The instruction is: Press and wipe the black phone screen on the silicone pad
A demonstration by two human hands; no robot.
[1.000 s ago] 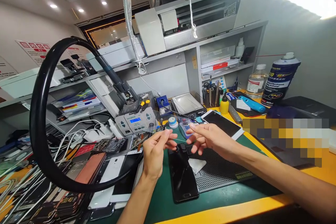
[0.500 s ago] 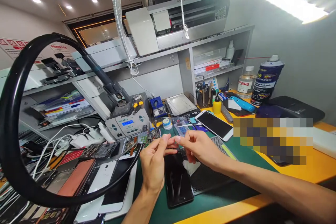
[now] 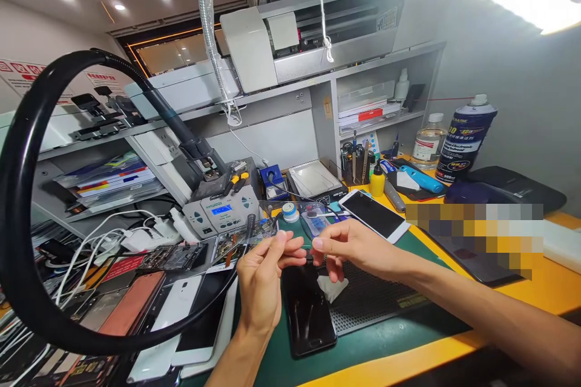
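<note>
Above the black phone (image 3: 311,311) on the green mat, my left hand (image 3: 265,275) has its thumb pressed on its fingers. A clear, film-like sheet shows faintly beyond its fingertips, but I cannot make out whether the hand holds it. My right hand (image 3: 358,248) pinches thumb against forefinger close by, with a small gap between the two hands. Whatever is in that pinch is too small or too clear to name. A crumpled white wipe (image 3: 333,288) lies beside the phone on a black perforated pad (image 3: 372,302).
A black flexible tube (image 3: 27,290) loops across the left, over several phones and boards. Behind stands a grey station with a blue display (image 3: 222,210). A white-framed phone (image 3: 374,216), a yellow bottle (image 3: 376,181) and a spray can (image 3: 467,139) stand or lie to the right.
My right hand has moved slightly right, widening the gap between my hands. My left hand stays nearly in place, and the view has shifted a little.
</note>
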